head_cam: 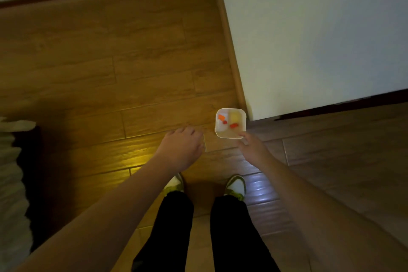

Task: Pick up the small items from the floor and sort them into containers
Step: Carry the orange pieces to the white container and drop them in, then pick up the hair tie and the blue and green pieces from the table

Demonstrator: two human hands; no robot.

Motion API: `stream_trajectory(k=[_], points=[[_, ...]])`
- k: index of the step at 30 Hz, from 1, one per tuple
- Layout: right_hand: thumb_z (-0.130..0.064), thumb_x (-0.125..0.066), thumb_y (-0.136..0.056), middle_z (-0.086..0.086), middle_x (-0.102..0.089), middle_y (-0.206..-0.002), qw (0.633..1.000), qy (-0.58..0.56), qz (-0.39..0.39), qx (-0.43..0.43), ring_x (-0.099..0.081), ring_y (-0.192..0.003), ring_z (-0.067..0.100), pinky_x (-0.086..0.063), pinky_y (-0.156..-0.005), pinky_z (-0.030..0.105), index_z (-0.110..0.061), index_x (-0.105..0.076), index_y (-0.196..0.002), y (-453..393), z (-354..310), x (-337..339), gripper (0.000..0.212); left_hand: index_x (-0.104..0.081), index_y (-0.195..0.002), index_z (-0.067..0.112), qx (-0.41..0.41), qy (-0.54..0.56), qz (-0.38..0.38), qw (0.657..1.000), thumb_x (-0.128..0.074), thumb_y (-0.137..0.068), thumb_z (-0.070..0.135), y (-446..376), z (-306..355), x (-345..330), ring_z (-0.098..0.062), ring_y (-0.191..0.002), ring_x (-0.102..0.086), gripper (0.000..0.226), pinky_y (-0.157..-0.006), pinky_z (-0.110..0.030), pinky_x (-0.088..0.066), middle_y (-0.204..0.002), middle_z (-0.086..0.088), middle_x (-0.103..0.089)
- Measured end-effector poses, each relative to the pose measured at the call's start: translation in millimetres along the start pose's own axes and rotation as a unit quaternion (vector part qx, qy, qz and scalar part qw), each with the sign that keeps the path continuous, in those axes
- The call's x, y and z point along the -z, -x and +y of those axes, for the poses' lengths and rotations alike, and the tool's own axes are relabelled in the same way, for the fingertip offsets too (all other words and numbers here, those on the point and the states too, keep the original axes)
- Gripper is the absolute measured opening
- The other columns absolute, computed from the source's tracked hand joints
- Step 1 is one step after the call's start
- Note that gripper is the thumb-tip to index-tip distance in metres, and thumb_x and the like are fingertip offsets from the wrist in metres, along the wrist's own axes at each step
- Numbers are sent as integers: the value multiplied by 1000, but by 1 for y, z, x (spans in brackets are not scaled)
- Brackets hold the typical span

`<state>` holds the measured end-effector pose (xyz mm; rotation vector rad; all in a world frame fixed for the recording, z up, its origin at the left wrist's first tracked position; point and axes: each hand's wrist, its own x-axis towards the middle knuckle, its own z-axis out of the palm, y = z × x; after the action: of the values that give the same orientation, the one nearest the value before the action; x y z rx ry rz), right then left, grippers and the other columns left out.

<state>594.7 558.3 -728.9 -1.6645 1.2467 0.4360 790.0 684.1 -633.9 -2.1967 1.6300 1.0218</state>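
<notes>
Wood-plank floor (132,68); square white container (220,130), right-held.

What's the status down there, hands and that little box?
Left hand loosely curled, nothing visible in it. Right hand fingertips on white container rim. Orange, red, yellow bits inside. Floor around it shows no loose items.

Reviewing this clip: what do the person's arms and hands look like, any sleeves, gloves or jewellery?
Both forearms are bare up to the frame edge, no sleeves in view. The left hand and right hand wear no gloves; no watch, ring or bracelet is visible in the dim light.
</notes>
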Motion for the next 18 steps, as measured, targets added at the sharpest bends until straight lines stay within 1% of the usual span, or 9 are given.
stream_trajectory(k=[2,3,5,7,8,10,12,15,18], points=[[-28,-47,-100,9,-49,-140,999,27,-4,28,-56,-116,24,-51,-95,40,-19,-42,-142,38,-19,19,44,-41,-138,21,1,0,3,1000,-36,-99,40,20,12,25,-26,-128,-44,44,-101,-42,-38,-138,-3,-47],[-28,-48,-99,8,-49,-140,998,42,-6,37,-57,-115,24,-51,-95,41,-19,-40,-144,58,-29,27,46,-40,-139,22,1,-1,3,1000,-36,-98,40,33,18,38,-25,-127,-44,45,-100,-42,-38,-137,-3,-47],[-27,-49,-99,7,-53,-132,995,77,-5,59,-58,-112,24,-51,-93,39,-19,-39,-144,101,-52,43,46,-40,-138,21,-6,-13,1,1000,-36,-98,40,61,33,62,-25,-125,-46,45,-98,-41,-38,-136,-3,-48],[-30,-48,-97,6,-58,-120,986,128,24,101,-60,-105,23,-52,-89,36,-19,-43,-138,142,-72,58,43,-41,-137,20,-17,-32,17,999,-37,-98,39,93,49,85,-24,-124,-47,44,-97,-40,-39,-136,-3,-48],[-33,-47,-97,6,-59,-117,980,156,37,119,-60,-102,22,-53,-87,36,-18,-45,-135,165,-83,67,41,-40,-137,21,-21,-31,24,999,-37,-98,39,111,57,98,-25,-124,-47,44,-96,-40,-40,-136,-3,-49],[-35,-46,-96,8,-58,-120,969,195,54,140,-59,-100,22,-53,-86,38,-18,-45,-137,211,-105,83,44,-39,-139,22,-35,-25,45,998,-38,-98,39,145,72,126,-25,-124,-48,45,-95,-42,-41,-136,-3,-49],[-36,-46,-96,9,-55,-126,964,210,67,148,-57,-104,23,-52,-89,39,-17,-42,-140,257,-124,97,48,-37,-141,23,-44,-21,68,996,-39,-98,40,182,85,148,-25,-126,-47,47,-96,-43,-42,-136,-2,-48],[-39,-45,-95,8,-54,-129,944,253,132,166,-54,-112,25,-48,-92,40,-19,-43,-140,320,-144,116,50,-35,-143,25,-66,-25,100,992,-39,-97,44,226,106,172,-24,-127,-47,50,-96,-41,-43,-137,0,-46],[-39,-49,-91,6,-53,-133,924,300,178,159,-51,-121,26,-44,-97,42,-20,-43,-140,371,-152,134,53,-31,-145,26,-104,-57,106,987,-37,-97,50,256,126,189,-23,-128,-45,54,-98,-40,-41,-143,2,-42]])
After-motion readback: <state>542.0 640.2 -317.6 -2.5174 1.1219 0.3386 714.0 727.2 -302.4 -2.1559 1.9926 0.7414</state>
